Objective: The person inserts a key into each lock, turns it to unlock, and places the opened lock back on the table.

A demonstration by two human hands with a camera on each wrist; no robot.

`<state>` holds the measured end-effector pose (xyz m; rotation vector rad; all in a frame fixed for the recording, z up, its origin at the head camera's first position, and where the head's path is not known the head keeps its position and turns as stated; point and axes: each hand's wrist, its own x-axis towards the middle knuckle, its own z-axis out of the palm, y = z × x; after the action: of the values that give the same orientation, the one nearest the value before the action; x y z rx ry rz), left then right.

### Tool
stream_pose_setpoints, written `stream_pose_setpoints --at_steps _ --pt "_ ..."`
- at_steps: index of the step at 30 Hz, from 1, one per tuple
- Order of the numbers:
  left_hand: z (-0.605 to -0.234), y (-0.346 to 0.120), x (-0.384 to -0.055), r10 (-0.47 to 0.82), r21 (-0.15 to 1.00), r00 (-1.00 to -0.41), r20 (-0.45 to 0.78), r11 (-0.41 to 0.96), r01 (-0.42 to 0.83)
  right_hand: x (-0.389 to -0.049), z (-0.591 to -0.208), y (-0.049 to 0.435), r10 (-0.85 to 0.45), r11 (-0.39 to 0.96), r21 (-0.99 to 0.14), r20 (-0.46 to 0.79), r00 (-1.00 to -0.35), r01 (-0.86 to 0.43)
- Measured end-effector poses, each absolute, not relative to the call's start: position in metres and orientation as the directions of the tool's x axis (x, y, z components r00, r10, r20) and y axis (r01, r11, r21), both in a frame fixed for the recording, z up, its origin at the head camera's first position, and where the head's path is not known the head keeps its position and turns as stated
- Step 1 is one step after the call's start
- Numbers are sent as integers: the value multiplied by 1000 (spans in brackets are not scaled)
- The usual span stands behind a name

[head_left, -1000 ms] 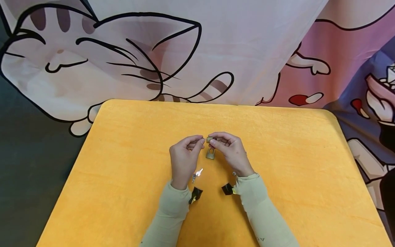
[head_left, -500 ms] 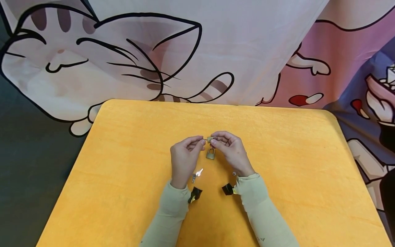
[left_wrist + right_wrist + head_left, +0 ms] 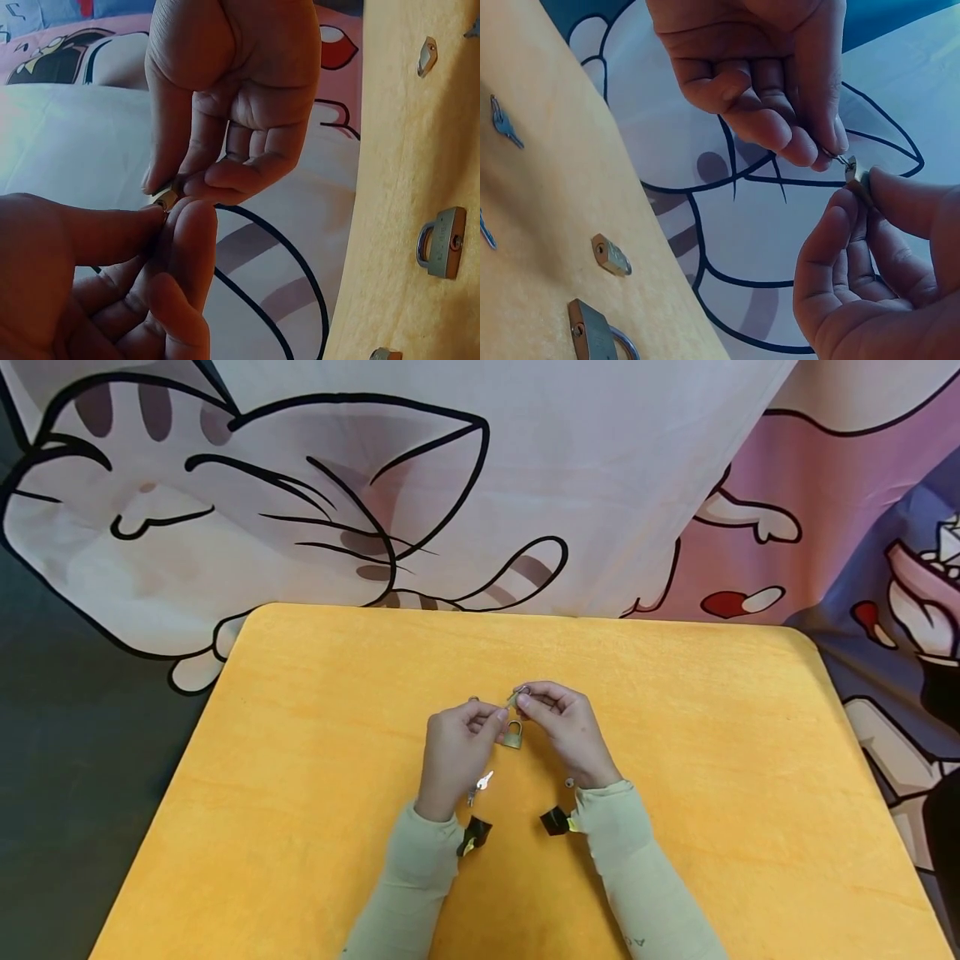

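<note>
My right hand point(image 3: 564, 727) pinches a small brass padlock point(image 3: 857, 180) between thumb and fingers, above the table. Between thumb and forefinger, my left hand point(image 3: 461, 756) holds a small key point(image 3: 842, 159), mostly covered by the fingertips. The key's tip meets the padlock's keyhole face; how deep it sits I cannot tell. Below the hands, a larger padlock point(image 3: 512, 737) lies on the table, its shackle closed-looking in the left wrist view. Just beyond the left hand, another small padlock point(image 3: 611, 255) shows in the right wrist view.
Loose keys point(image 3: 482, 782) lie on the yellow table point(image 3: 300, 760) beside the left wrist. A small metal piece point(image 3: 569, 782) sits near the right cuff. Black wrist-worn cameras point(image 3: 555, 821) hang at both sleeves. A cartoon-printed cloth point(image 3: 600, 485) stands behind the table.
My left hand has shifted right and slightly nearer, uncovering the small padlock behind it. The held padlock has tilted to slant between the hands; the right hand has barely moved.
</note>
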<state>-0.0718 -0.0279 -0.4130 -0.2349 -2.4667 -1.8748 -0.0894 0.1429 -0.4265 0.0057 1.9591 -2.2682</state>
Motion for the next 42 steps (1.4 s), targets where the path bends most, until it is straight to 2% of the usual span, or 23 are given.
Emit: stream_pose_setpoints --at_steps 12,42 --pt "-415 -26 -70 122 965 -986 118 221 142 -89 -429 142 -137 -197 -971 -108 -985 134" --pt "-416 -22 -69 96 960 -989 117 246 137 -88 -429 144 -161 -179 -973 -119 -980 148"
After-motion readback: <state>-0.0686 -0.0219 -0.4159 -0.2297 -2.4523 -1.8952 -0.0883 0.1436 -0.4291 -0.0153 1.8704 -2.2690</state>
